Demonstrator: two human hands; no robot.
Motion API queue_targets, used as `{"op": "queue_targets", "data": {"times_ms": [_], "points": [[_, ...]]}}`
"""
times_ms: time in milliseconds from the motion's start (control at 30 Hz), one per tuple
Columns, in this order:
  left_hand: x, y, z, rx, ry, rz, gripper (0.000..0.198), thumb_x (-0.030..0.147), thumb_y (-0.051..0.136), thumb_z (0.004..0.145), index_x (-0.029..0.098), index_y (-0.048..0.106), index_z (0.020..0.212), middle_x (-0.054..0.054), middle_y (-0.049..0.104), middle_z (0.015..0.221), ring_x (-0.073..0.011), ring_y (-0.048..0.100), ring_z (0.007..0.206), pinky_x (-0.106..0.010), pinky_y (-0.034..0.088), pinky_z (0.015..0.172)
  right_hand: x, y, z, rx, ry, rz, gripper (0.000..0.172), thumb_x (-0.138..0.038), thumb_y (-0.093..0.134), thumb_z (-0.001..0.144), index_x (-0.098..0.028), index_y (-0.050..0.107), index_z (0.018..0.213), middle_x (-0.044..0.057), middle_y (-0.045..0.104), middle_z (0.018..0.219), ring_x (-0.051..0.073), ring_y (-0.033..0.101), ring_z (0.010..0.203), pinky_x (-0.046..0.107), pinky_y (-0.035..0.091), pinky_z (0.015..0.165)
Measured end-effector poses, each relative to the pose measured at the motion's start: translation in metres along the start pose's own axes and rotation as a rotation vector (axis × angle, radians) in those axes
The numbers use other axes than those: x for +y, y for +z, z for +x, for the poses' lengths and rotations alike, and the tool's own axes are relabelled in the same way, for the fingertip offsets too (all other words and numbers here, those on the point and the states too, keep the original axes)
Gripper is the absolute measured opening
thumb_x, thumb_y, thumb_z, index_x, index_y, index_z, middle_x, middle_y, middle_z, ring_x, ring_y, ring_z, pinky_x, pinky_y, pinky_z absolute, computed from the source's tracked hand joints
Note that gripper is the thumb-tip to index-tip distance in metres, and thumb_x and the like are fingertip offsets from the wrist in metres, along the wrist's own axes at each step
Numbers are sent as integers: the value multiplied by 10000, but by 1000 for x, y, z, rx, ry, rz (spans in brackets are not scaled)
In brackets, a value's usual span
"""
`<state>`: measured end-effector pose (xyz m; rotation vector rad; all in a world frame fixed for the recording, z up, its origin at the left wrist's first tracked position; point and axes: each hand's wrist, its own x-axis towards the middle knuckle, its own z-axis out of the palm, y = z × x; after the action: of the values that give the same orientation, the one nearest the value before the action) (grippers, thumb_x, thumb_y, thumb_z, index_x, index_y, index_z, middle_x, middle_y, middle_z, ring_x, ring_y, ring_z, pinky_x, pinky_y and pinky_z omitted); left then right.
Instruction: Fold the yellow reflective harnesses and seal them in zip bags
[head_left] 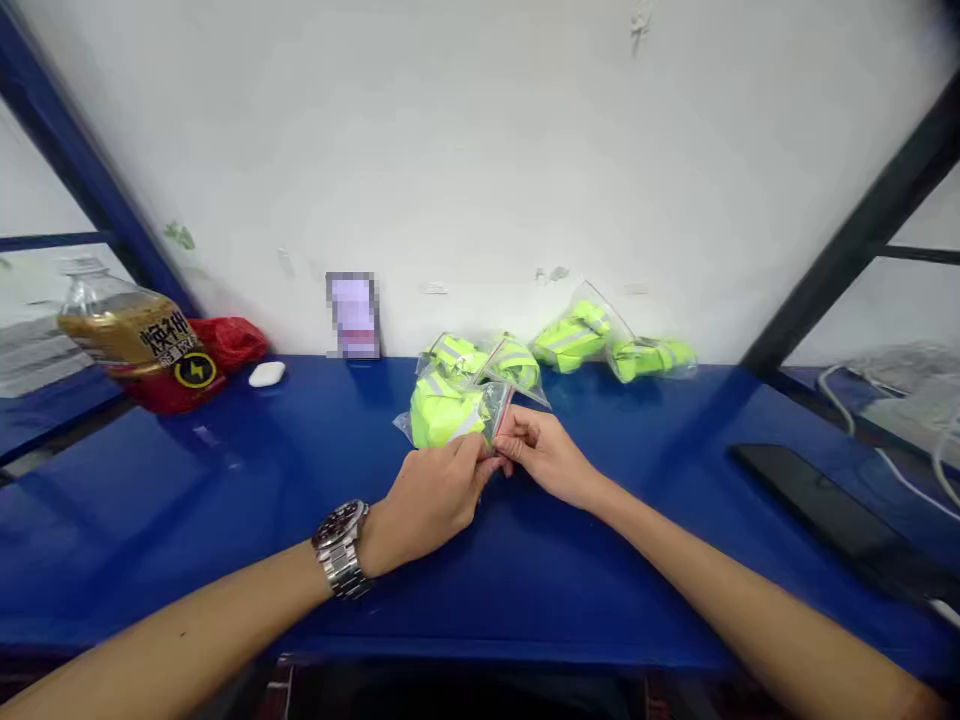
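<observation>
Both my hands meet at the middle of the blue table (225, 520). My left hand (435, 495), with a metal watch (341, 548) on its wrist, pinches the near edge of a clear zip bag (450, 410) that holds a folded neon-yellow reflective garment. My right hand (544, 455) pinches the same bag at its red-striped seal edge. The fingers of both hands are closed on the plastic. Behind it lie more such filled bags (484, 358), and two further ones (607, 340) rest near the wall.
A drink bottle (131, 335) with a gold-brown label lies at the far left beside a red bag (229, 340) and a small white object (267, 374). A dark flat device (817, 500) and white cables (892, 420) lie at the right. A small stand card (352, 315) leans on the wall.
</observation>
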<state>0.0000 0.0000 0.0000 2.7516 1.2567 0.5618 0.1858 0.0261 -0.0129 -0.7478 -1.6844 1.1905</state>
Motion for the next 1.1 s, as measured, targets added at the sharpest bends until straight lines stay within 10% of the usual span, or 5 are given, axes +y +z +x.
{"op": "queue_targets", "data": {"times_ms": [400,633,867,967,1100], "points": [[2,3,7,146,49,310,155,205,360,922,198,430,784,0,551,602,-158,479,454,-299,162,468,-8,7,-2,74,69,-269,114,-220,548,808,-194,506,705,-41,529,577,98,458,497,217,339,472],[-22,-15,13,619,132,399,220,152,434,870,192,413,655,34,442,494,-110,405,412,-276,203,450,-11,-10,-6,362,136,-598,186,-180,501,708,-200,413,546,-59,439,474,87,391,453,219,258,457],[-16,-2,9,397,356,148,164,185,404,943,164,492,806,37,495,576,-104,426,463,-253,296,475,-9,-6,-15,472,-66,-863,307,-281,594,771,-209,354,594,-76,387,484,81,351,444,232,265,493],[-24,-5,13,406,208,100,195,231,349,970,172,514,885,1,557,680,-136,502,567,-264,345,558,-10,-3,-18,349,-186,-877,258,-279,568,833,-193,464,613,-49,437,534,93,421,498,231,304,532],[-60,-11,29,527,-328,-171,187,299,377,943,178,519,951,-74,591,906,-220,547,841,-323,384,735,-15,-1,-17,285,-154,-955,238,-358,545,882,-184,600,729,-29,428,581,125,454,563,244,316,556]]}}
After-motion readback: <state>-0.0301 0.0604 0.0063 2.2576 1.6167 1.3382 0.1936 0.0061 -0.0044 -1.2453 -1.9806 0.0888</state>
